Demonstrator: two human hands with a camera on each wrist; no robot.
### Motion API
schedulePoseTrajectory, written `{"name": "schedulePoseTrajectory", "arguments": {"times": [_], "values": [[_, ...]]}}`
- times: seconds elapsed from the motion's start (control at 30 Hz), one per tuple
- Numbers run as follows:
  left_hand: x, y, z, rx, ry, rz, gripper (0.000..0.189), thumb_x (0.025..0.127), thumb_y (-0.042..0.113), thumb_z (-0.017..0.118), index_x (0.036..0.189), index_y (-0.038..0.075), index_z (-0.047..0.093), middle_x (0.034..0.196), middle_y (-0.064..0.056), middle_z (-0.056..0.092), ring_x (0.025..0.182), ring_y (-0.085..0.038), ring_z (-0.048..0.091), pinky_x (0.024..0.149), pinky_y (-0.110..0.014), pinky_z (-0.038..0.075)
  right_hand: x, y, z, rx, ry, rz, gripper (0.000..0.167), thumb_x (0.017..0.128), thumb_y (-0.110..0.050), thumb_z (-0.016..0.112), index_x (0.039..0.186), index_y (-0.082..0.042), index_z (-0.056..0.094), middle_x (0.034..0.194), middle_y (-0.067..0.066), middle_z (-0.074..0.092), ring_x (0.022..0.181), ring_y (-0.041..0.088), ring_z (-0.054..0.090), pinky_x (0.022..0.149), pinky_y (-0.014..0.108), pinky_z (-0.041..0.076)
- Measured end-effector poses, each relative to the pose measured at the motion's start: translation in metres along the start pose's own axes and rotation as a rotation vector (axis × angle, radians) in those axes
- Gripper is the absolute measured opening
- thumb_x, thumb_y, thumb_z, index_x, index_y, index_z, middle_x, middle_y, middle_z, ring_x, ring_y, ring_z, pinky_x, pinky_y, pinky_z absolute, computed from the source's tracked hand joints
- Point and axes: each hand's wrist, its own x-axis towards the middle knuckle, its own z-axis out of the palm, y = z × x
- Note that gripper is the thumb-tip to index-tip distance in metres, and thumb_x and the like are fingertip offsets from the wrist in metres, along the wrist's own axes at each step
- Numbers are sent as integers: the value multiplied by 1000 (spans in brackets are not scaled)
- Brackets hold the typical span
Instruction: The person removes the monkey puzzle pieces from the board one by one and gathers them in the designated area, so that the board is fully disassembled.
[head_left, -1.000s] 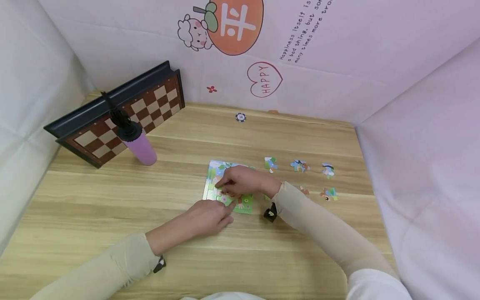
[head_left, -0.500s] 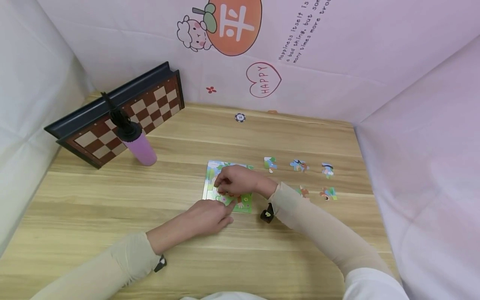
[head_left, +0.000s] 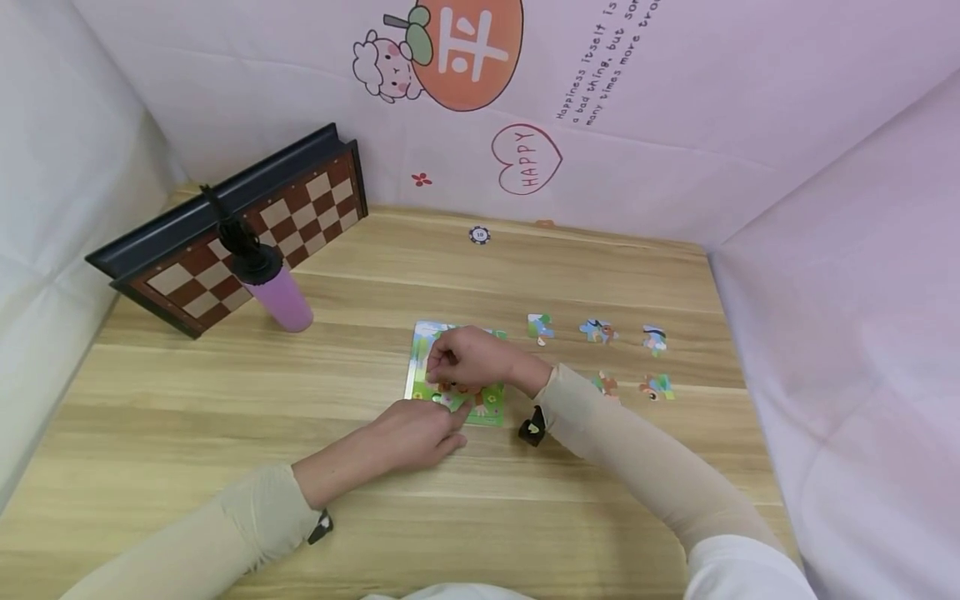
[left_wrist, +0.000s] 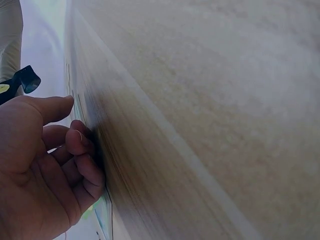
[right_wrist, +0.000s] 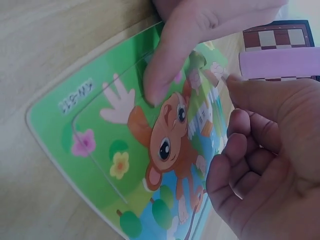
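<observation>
A colourful jigsaw puzzle (head_left: 491, 416) with a monkey picture lies on the wooden table in front of the person. At its near edge the left hand (head_left: 416, 432) rests, one straight finger pressing the picture; in the left wrist view that hand's (left_wrist: 30, 175) other fingers curl loosely. Above the puzzle's left part is the right hand (head_left: 480, 358), thumb and fingertips together. In the right wrist view, a small puzzle piece (right_wrist: 216, 70) shows tilted at the right thumb tip, pinched, with the index side hidden. The right hand covers much of the picture in the head view.
Several loose puzzle pieces (head_left: 597, 332) lie in rows to the puzzle's right. A purple hand pump (head_left: 281, 300) stands before a folded chessboard case (head_left: 307, 221) at the back left. A poker chip (head_left: 480, 235) lies near the back wall.
The right hand's fingers have drawn together at the puzzle's left side and the hand has shifted slightly left. Green now shows at the lower left where it was pale. The left hand stays put.
</observation>
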Motion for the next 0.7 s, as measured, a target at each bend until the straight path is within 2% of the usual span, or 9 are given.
{"name": "schedulePoseTrajectory", "arguments": {"times": [0.1,0.17,0.33,0.4,0.5,0.57,0.7], "values": [[0,0,0,-1,0,-2,55,104,37,58,148,4,52,59,9,41,51,-6,35,46,-27,36,-2,-3,-4,72,-29,18,9,99,-15,69,91,-11,71,75,-3,65,56,8,55,57,24,48],[0,0,1,-5,8,-3,56,104,37,59,148,4,52,60,9,41,52,-6,35,46,-27,36,-5,-4,-11,139,-42,34,10,101,-13,65,95,-9,71,81,0,67,61,15,57,59,25,48],[1,-1,3,-33,10,-13,56,103,36,60,148,3,52,57,10,40,48,-6,30,44,-26,30,-30,0,-48,234,0,93,13,104,-12,58,99,-9,70,92,5,70,77,35,62,63,30,48],[1,-1,3,-43,6,-18,56,103,36,60,148,2,52,56,9,39,47,-6,28,44,-26,29,-48,5,-59,203,20,94,15,105,-12,57,97,-9,70,90,5,70,75,33,61,62,30,47],[1,0,4,-44,9,-21,57,103,36,60,148,2,51,55,9,39,47,-6,28,44,-26,29,-80,15,-65,149,6,96,18,105,-11,57,95,-10,72,87,3,69,68,23,54,59,30,43],[1,-1,4,-38,16,-17,57,103,36,60,148,1,51,55,9,39,47,-6,28,44,-27,30,-104,21,-59,106,-10,145,18,104,-13,59,93,-15,72,86,-1,68,66,15,49,58,28,40],[-1,-1,4,-19,21,-9,57,103,36,60,147,1,52,55,9,39,48,-6,26,44,-26,29,-143,30,-32,145,-58,257,18,102,-11,60,91,-18,72,90,-6,67,70,10,49,61,27,40]]}}
